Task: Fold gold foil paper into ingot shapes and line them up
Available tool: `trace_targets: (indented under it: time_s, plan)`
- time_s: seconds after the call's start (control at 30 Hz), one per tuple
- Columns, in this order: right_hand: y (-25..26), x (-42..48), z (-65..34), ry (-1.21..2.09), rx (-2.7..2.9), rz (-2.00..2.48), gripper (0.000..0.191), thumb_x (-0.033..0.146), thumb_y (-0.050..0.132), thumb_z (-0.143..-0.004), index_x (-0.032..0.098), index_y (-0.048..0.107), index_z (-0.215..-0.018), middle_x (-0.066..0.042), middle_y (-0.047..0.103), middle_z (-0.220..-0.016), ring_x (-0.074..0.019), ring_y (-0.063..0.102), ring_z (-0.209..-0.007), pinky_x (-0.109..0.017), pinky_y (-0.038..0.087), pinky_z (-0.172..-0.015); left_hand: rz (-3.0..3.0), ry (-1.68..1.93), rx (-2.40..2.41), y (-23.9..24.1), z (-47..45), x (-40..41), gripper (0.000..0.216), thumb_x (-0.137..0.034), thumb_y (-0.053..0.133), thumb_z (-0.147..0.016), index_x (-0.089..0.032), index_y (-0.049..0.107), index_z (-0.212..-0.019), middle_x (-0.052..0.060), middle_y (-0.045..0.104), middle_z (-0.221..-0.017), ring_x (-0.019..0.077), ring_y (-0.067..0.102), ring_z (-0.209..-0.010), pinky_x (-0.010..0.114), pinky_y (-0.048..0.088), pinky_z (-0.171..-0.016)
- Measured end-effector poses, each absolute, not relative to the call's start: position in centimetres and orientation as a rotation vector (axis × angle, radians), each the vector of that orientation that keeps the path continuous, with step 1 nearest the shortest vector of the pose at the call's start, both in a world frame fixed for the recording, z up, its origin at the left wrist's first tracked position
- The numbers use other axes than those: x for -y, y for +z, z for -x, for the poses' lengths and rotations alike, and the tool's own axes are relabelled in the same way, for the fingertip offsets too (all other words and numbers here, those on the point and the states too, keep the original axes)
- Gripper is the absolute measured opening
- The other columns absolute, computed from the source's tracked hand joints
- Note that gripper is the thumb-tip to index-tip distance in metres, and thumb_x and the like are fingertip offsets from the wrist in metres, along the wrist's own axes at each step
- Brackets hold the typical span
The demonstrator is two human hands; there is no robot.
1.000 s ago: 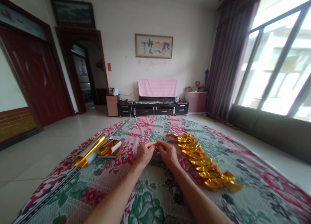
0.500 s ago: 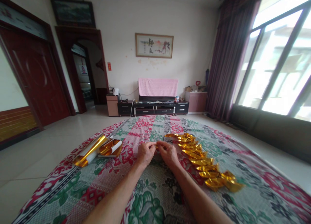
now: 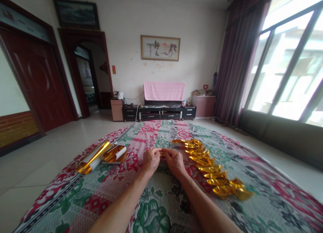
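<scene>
My left hand (image 3: 151, 159) and my right hand (image 3: 175, 159) meet at the fingertips over the middle of the flowered cloth. Both are closed in a pinch on a small piece of gold foil paper (image 3: 163, 154), mostly hidden behind the fingers. To the right of my right hand runs a slanting row of folded gold foil ingots (image 3: 206, 169), several of them overlapping. Left of my left hand lie a stack of gold foil sheets (image 3: 114, 154), its top sheet curled to show a white back, and a rolled gold foil sheet (image 3: 94, 157).
The patterned cloth (image 3: 151, 189) covers a wide rounded surface before me. Beyond it stands a low black TV cabinet (image 3: 160, 113) with a pink cloth (image 3: 164, 91) over the screen. A purple curtain (image 3: 232, 64) and windows are at the right, a red door (image 3: 37, 74) at the left.
My hands stay almost in place, with the fingers shifting slightly on the foil. A little more gold shows between them now. The ingots and sheets have not moved.
</scene>
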State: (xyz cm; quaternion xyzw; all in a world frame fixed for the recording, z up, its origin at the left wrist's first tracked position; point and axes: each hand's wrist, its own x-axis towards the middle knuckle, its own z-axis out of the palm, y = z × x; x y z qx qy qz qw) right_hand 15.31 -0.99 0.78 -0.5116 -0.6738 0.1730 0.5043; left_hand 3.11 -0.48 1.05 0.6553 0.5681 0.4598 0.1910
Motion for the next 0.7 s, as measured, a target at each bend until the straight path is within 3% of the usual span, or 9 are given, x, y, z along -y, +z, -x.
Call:
trace_targets:
  time_s: [0.7]
  plan:
    - [0.89, 1.01, -15.40, 0.392, 1.694, 1.261, 0.031, 0.026, 0.042, -0.078, 0.020, 0.071, -0.089, -0.003, 0.071, -0.076, -0.0176, 0.064, -0.070, -0.023, 0.045, -0.065, -1.910, 1.252, -1.652, 1.77, -3.21, 1.01, 0.026, -0.017, 0.046, -0.077, -0.018, 0.069, -0.089, 0.006, 0.070, -0.089, 0.0143, 0.064, -0.083, 0.022, 0.047, -0.077]
